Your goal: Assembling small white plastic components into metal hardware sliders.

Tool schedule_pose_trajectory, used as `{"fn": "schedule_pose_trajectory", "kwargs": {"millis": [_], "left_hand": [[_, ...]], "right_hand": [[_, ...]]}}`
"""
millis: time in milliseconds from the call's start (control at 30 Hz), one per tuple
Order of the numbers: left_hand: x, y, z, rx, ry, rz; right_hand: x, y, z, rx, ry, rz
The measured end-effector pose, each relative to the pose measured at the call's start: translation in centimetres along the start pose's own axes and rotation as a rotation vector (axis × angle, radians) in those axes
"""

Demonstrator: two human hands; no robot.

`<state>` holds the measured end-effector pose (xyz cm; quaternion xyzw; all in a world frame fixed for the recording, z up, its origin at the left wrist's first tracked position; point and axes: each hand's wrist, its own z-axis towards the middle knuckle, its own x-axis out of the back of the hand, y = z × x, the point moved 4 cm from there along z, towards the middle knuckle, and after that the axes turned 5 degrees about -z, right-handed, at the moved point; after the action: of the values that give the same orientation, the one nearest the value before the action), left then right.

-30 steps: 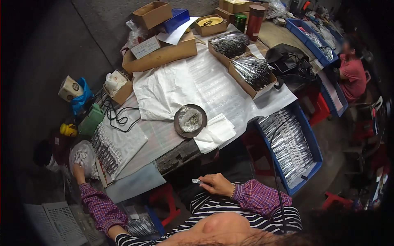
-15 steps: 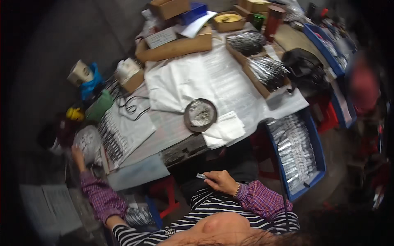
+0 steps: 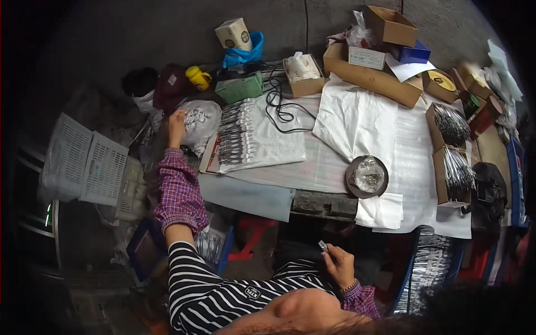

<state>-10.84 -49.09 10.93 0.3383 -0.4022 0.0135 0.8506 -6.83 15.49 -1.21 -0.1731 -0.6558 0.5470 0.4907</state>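
At the far left end of the table, my left hand point(image 3: 176, 129) reaches to the edge of a clear plastic bag point(image 3: 206, 118) of small pale pieces. Its fingers look bent together against the bag; whatever is between them is too small to make out. My right hand point(image 3: 340, 267) is low in front of my body, pinching a small silver metal clip-like piece point(image 3: 322, 246) between thumb and fingers. Beside the bag, several dark and silver long-shaped pieces point(image 3: 237, 134) lie in rows on a white sheet point(image 3: 285, 146).
A round dark bowl point(image 3: 351, 177) with shiny bits stands by the front edge, next to folded white cloth point(image 3: 385, 212). Cardboard boxes point(image 3: 391, 92) line the back. A black cord point(image 3: 283, 116) loops over the sheet. White baskets point(image 3: 103, 167) are at left; a blue tray point(image 3: 456, 259) of silver pieces is lower right.
My view has swung left, so the table appears farther right. My left hand stays at the plastic bag, and my right hand still pinches the small metal piece.
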Motion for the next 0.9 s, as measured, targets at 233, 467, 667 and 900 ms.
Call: {"fn": "schedule_pose_trajectory", "kwargs": {"millis": [233, 467, 667, 900], "left_hand": [[-4.5, 1.5, -2.2, 0.256, -0.259, -0.326], [-11.0, 20.2, -20.2, 0.39, -0.958, -0.985], [-14.7, 26.8, -31.8, 0.503, -1.445, -0.887], [-16.5, 28.7, -35.1, 0.113, -1.315, -0.657]], "right_hand": [[-0.7, 0.8, 0.3, 0.012, -0.007, -0.029], [-0.4, 0.3, 1.0, 0.05, -0.016, -0.015], [0.9, 0.1, 0.0, 0.026, -0.004, -0.03], [1.9, -0.1, -1.2, 0.042, -0.022, -0.111]]}}
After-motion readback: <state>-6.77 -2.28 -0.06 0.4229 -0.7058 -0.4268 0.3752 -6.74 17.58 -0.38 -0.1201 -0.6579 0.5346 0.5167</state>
